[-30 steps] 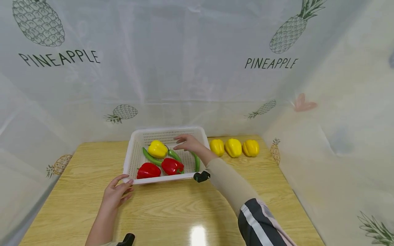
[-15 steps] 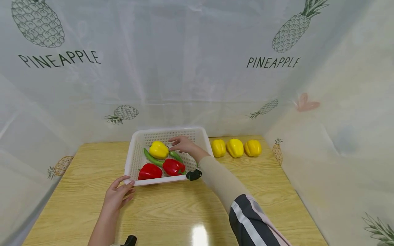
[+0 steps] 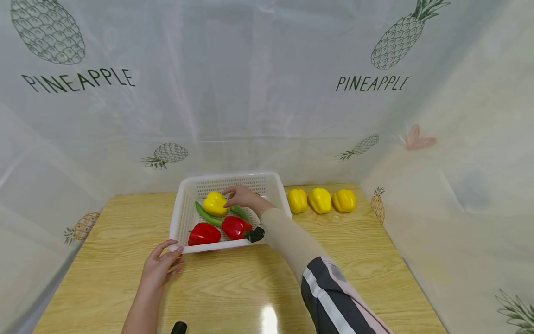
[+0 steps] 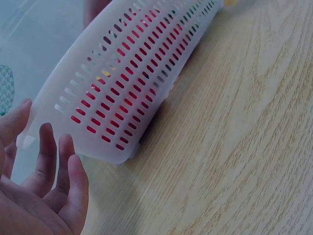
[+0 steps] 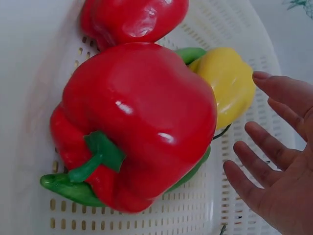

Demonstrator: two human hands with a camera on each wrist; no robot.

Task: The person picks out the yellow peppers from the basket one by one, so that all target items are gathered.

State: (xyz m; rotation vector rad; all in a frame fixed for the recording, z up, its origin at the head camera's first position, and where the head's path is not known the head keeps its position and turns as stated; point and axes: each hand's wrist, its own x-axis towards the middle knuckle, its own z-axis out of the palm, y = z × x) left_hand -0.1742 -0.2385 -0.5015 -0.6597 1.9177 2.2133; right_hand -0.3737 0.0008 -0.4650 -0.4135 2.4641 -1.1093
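My left hand (image 3: 157,266) pinches the near left corner of a white perforated plastic basket (image 3: 196,249); in the left wrist view its thumb lies on the rim and the other fingers bend beside the outer wall. My right hand (image 3: 245,196) reaches over the basket, fingers spread, its fingertips right at the side of a yellow bell pepper (image 3: 214,203). In the right wrist view its palm shows with nothing in it. Two red bell peppers, one at left (image 3: 204,234) and one near the middle (image 3: 235,227), lie at the front of the basket. Green chili peppers (image 3: 205,215) lie between.
Three yellow bell peppers (image 3: 320,200) stand in a row on the wooden table (image 3: 225,287), right of the basket. A pale curtain (image 3: 250,93) printed with pineapples hangs right behind the table's back edge, and more of it lines both sides.
My right hand has moved left within the basket, from its right half up to the yellow bell pepper. The left hand stays at the basket's corner.
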